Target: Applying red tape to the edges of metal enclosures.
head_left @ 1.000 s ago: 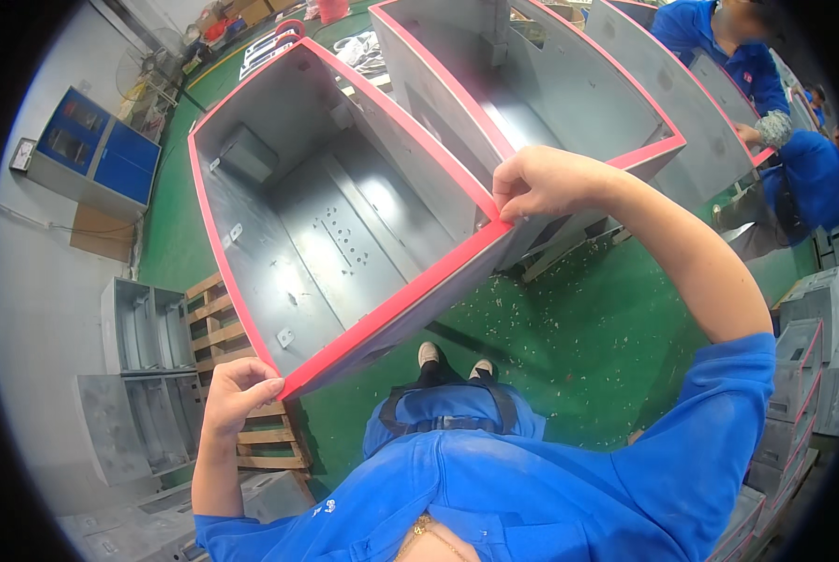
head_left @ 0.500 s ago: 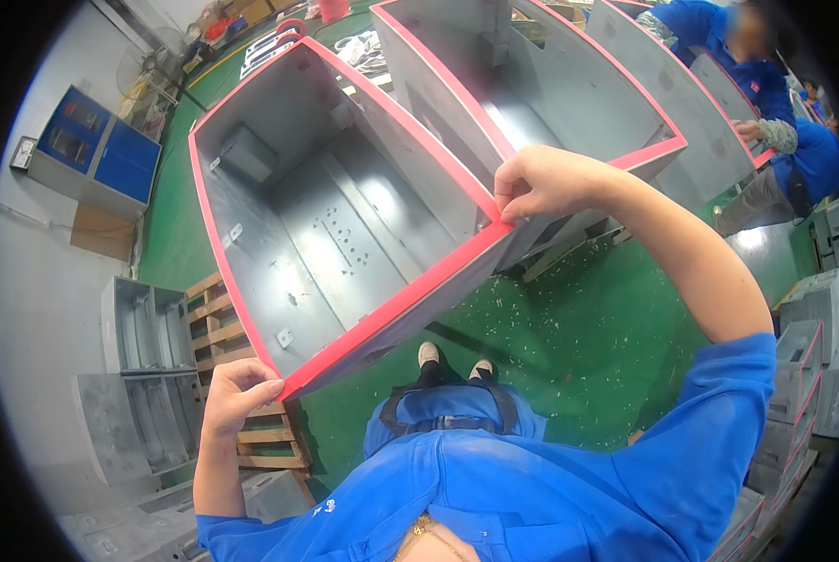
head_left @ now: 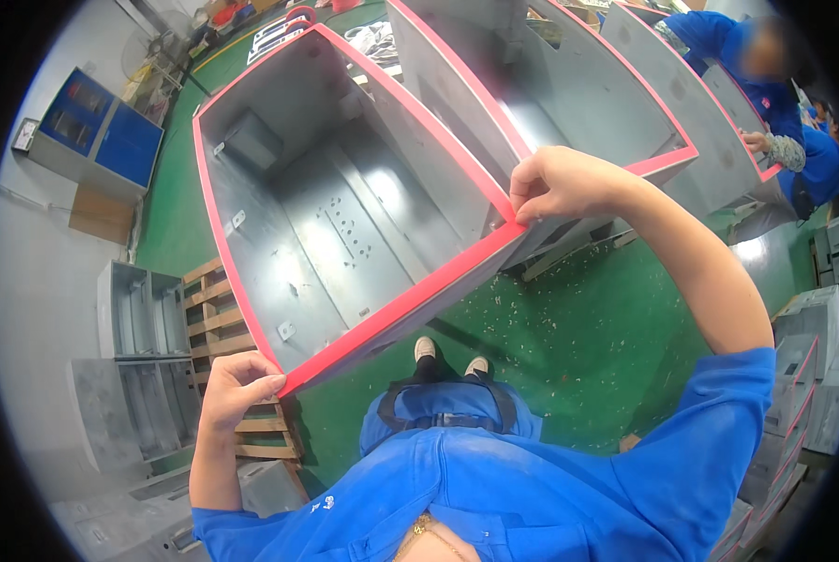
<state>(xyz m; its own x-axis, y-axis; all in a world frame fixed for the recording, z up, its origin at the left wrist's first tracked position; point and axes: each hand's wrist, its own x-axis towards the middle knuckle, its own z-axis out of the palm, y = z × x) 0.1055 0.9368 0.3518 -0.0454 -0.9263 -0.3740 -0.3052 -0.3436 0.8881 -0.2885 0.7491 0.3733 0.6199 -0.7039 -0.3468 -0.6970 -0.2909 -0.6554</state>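
In front of me stands an open grey metal cabinet box (head_left: 316, 272) with its open side up. Red tape (head_left: 410, 300) runs along its rim. At the near left corner my left hand (head_left: 237, 386) is closed, thumb and fingers pinching the tape at the edge. My right hand (head_left: 560, 187) pinches the tape at the near right corner, its fingers curled. Between the two hands, the red strip lies along the near edge. Inside the box are small brackets, a block-shaped housing and a floor with punched holes.
Another red-edged cabinet box (head_left: 569, 103) stands close on the right. A co-worker in blue (head_left: 766, 84) handles a panel beyond it. Wooden pallets (head_left: 215, 314) and grey metal housings (head_left: 143, 365) lie on the left; more housings (head_left: 794, 375) are stacked at right. A blue-doored cabinet (head_left: 96, 136) stands by the wall.
The box and its surroundings sit slightly differently in the view. Both hands keep their pinch at the same two corners. The co-worker's hand and panel have shifted slightly.
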